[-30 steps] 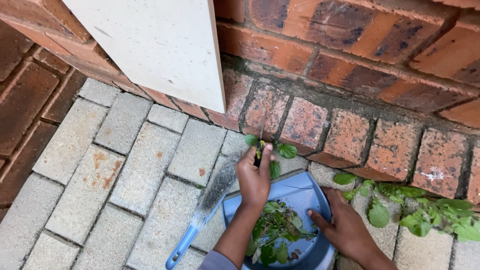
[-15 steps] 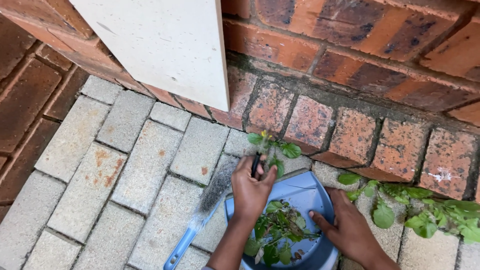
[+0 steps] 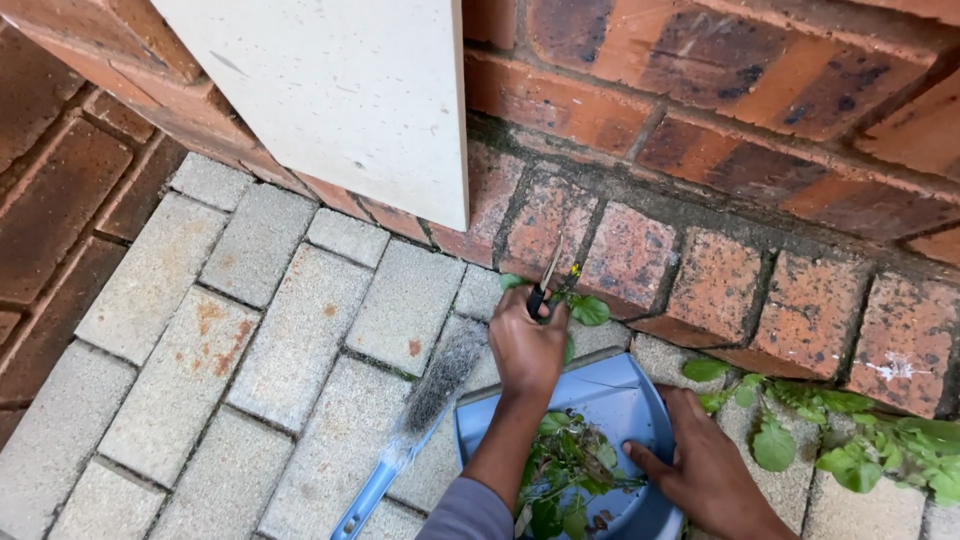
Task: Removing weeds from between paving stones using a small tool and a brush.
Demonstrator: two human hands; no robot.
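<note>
Gripping a thin metal blade (image 3: pixel 549 268), left hand (image 3: pixel 527 345); right hand (image 3: pixel 706 468) flat on smooth blue dustpan (image 3: pixel 620 400).

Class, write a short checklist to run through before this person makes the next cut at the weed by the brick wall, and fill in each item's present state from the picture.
1. Left hand grips the knife at its handle: ok.
2. Blade points up, away from the fingers: ok.
3. Right hand rests on the blue dustpan, clear of the blade: ok.
4. Dustpan sits just below the small weed at the wall foot: ok.
5. Room left in the dustpan beside the pulled weeds: ok.
6. Blade edge sharp: cannot tell.
</note>
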